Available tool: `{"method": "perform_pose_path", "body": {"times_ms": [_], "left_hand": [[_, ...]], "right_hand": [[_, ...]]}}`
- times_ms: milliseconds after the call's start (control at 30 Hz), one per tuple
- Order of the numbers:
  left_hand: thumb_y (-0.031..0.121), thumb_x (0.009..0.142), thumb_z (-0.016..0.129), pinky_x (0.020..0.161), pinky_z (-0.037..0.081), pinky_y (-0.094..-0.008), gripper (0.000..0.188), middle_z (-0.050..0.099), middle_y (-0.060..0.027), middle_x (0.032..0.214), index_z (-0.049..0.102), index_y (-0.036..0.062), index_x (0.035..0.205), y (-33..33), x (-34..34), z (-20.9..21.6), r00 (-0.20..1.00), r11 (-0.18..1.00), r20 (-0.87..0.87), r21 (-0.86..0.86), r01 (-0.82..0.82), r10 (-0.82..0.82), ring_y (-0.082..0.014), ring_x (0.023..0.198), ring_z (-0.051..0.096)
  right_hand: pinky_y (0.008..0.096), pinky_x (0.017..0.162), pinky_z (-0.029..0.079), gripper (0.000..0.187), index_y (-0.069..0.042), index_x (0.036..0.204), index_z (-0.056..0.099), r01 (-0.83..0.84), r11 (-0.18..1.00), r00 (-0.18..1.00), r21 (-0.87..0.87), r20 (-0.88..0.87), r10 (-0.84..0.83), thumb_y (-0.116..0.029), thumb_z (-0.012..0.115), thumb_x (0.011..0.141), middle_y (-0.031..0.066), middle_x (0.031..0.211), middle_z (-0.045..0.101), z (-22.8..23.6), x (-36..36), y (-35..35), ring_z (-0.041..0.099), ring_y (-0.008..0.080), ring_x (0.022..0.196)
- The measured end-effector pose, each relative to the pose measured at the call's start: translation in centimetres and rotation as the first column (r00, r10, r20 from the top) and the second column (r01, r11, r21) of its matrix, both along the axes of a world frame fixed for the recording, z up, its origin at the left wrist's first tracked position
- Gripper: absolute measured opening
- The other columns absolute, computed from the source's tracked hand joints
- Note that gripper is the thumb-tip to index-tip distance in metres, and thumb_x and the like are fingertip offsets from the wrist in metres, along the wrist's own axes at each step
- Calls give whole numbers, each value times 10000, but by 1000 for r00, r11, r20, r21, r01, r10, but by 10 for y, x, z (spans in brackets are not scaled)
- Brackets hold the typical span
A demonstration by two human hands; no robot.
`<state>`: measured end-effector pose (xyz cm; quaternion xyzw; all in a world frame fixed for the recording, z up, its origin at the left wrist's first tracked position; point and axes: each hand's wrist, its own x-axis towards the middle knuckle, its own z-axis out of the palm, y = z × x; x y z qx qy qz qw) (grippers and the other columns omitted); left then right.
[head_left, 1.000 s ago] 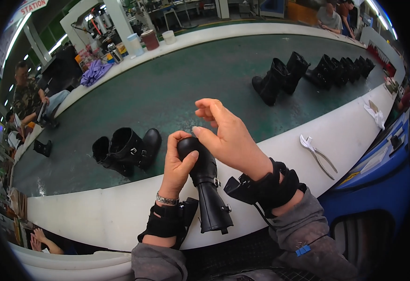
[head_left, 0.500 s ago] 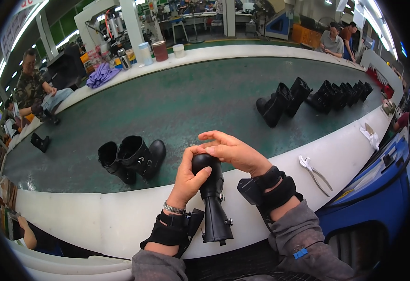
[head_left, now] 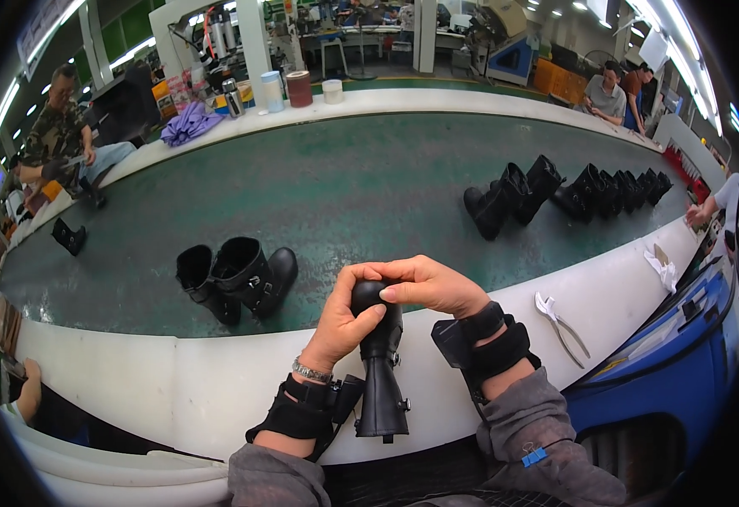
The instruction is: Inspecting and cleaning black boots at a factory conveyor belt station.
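Note:
A black leather boot (head_left: 380,355) with metal buckles lies with its toe away from me and its shaft opening toward me, over the white edge of the bench. My left hand (head_left: 344,308) grips it around the toe from the left, thumb on the leather. From the right, my right hand (head_left: 437,287) is closed over the toe end, its thumb pressing there and its fingertips meeting those of the left. The far side of the toe and the fingers behind it are hidden. Left of my hands, a pair of black boots (head_left: 247,279) stands on the green surface.
Pincers (head_left: 560,329) lie on the white ledge (head_left: 513,338) at right, with a white cloth (head_left: 662,269) beyond. More black boots (head_left: 505,198) line the far right; one small boot (head_left: 69,237) stands far left. Co-workers sit across the bench, and another person's hand (head_left: 704,211) reaches in at right.
My right hand has come down from above the toe, and its fingers have closed onto the boot. At the far right, another person's hand has come into view.

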<state>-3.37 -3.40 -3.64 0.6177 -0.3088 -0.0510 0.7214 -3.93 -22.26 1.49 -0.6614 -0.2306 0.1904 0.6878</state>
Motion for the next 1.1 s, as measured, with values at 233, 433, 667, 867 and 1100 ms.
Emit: {"method": "perform_pose_path", "body": {"times_ms": [233,433,667,867,1100], "left_hand": [[90,793,605,938,419,-323,375,492,-76,1190,460,81,1138,-1,1,-1,999,1000,49,27,11,-12,-168,1072,479],[133,833,654,910,412,-293,373,482,-43,1125,455,82,1144,-9,-1,-2,950,983,302,137,-124,77,-131,1038,476],[109,810,667,914,406,-314,387,485,-60,1090,467,68,1139,-8,2,-3,976,990,212,115,-77,52,-173,1035,481],[122,799,686,920,405,-307,408,486,-59,1085,470,69,1141,-8,-2,-2,993,995,119,91,-27,16,-168,1037,485],[120,802,680,886,425,-297,414,479,-48,1066,469,69,1154,-9,-1,-9,997,999,74,34,-26,24,-154,996,494]], "right_hand": [[268,922,433,432,19,1275,547,31,1000,1000,3,-7,-31,-107,607,866,64,1107,620,0,-1,3,559,124,1010],[274,904,442,416,18,1251,554,222,971,971,-90,115,-211,-138,603,869,53,1084,631,2,-10,26,569,123,993],[302,1002,381,521,22,1359,447,35,997,996,-69,86,-29,-178,560,892,99,1247,562,2,-1,1,510,173,1156],[331,1055,340,583,10,1404,381,-68,998,997,-9,27,68,-120,587,875,138,1330,502,-1,1,-10,455,213,1245],[508,1122,184,988,60,1464,92,-213,811,927,545,376,-9,-640,462,872,360,1374,370,66,-76,4,248,429,1379]]}}
